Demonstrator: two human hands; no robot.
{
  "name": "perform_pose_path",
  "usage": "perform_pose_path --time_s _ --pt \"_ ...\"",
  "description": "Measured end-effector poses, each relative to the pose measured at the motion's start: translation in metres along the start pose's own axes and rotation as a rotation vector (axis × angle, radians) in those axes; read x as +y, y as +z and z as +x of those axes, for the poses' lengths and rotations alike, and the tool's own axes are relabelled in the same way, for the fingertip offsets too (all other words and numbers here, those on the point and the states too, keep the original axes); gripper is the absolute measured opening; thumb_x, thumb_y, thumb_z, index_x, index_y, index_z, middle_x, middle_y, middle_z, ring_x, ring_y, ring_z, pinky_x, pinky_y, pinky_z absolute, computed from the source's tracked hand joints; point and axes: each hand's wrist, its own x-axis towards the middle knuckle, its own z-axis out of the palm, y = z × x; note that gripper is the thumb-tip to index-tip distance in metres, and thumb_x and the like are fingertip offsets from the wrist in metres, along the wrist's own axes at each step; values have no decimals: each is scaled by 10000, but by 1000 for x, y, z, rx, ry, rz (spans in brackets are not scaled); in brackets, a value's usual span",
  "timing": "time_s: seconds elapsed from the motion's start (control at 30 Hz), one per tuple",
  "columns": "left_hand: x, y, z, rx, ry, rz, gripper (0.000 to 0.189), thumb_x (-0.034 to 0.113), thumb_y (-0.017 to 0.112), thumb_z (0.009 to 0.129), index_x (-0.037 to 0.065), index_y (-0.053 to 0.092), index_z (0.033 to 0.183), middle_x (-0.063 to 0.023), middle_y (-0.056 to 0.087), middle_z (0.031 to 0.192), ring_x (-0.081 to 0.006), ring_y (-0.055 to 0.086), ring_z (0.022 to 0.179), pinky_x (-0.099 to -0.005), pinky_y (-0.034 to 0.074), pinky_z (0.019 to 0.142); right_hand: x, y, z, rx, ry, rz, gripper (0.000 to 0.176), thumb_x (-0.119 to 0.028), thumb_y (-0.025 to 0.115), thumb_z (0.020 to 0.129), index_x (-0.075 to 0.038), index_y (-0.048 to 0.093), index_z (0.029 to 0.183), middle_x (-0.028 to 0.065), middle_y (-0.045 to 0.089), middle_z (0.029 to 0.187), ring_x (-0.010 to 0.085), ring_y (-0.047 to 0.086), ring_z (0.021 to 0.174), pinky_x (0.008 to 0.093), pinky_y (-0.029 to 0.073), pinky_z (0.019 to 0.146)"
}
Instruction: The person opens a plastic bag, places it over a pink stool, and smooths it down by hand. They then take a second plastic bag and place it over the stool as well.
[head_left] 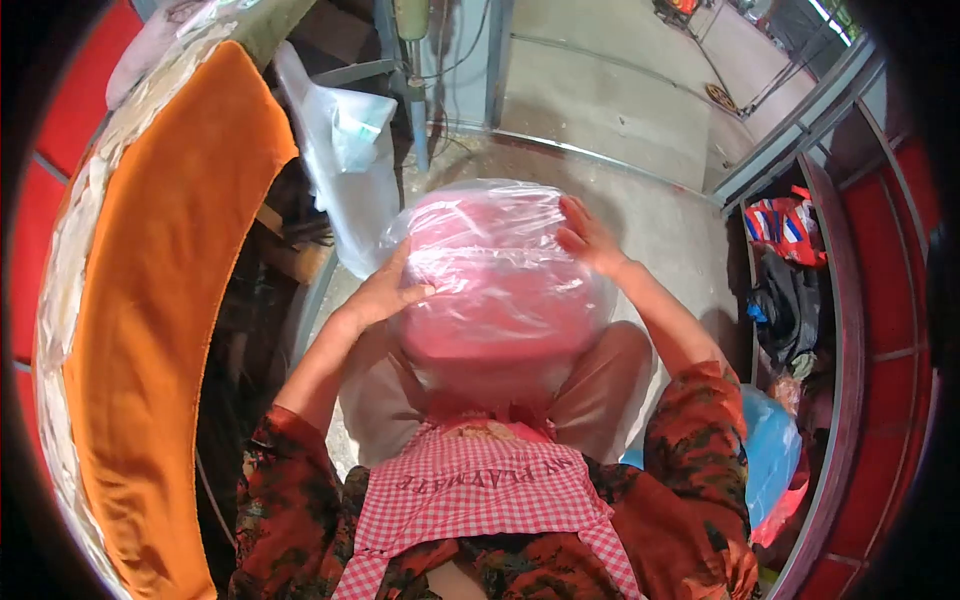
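Cloth (180, 320) of bright orange lay in a long curve on the left side, on top of something white and crumpled. Between it and the bundle hung a cloudy plastic bag (350, 190), close to the left hand. On the right, a shelf (838, 330) held a red, white and blue bag (785, 228) and a black bag (788, 305). A blue plastic bag (768, 445) was lower down, near the right sleeve (698, 430).

The pink bundle (505, 300) sat in the lap, between the two knees and above the checked apron (470, 490). It was between the hands. The left hand (382, 292) lay on its left side, with the thumb held out from the fingers. The right hand (592, 240) touched its upper right side, with its fingers a bit spread.

Clear, shiny plastic covered the bundle, full of thin wrinkles. The bundle looked puffy, with round corners. The apron had little pink and white squares and dark letters. The floor (570, 150) was gray and smooth.
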Motion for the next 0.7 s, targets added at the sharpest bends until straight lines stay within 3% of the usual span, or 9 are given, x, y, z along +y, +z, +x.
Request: perform_pose_path --time_s 0.13,0.23,0.33,0.4,0.47,0.57,0.7 --pt "4 -3 -1 -47 -77 -58 1059 499 708 812 -44 112 1500 -267 188 1546 -331 186 1451 -357 171 1176 -4 -2 6 -18 85 621 528 -372 512 976 -74 424 1403 117 388 1471 230 420 1337 309 377 1050" --pt "0 -4 3 -64 -79 -65 1072 488 725 797 -55 118 1495 -281 219 1529 -331 205 1443 -357 179 1172 18 -12 43 169 -20 216 388 -358 513 984 -55 608 1206 79 583 1256 202 539 1195 288 424 975" --pt "9 -13 7 -152 -71 -162 1066 458 740 785 -65 133 1488 -282 269 1506 -323 250 1423 -356 206 1160 18 -13 81 16 183 535 355 -393 550 968 -80 699 1046 35 679 975 166 626 966 290 467 881" --pt "12 -15 9 -173 -101 -233 1063 435 760 767 -75 157 1478 -286 308 1484 -329 294 1402 -359 236 1147 85 21 113 -243 493 673 359 -414 580 949 -91 701 1050 24 687 897 159 633 829 310 490 814" --pt "7 -13 7 -137 -178 -272 1065 411 790 736 -88 191 1462 -298 349 1457 -348 343 1377 -366 275 1130 83 28 121 -460 764 1285 390 -433 630 914 -72 706 1040 32 703 864 164 652 738 334 524 744" --pt "-16 -2 14 -117 -153 -261 1035 387 793 734 -51 213 1471 -292 382 1436 -340 389 1350 -368 298 1114 52 27 114 -394 856 1183 330 -350 668 896 -52 704 1036 64 707 910 170 667 820 346 539 718" --pt "1 -11 13 -167 -203 -362 995 310 795 735 -27 224 1478 -259 404 1434 -316 399 1348 -368 301 1114 149 87 134 -499 792 1313 320 -259 698 868 -37 679 1097 96 705 974 195 672 900 354 545 732"
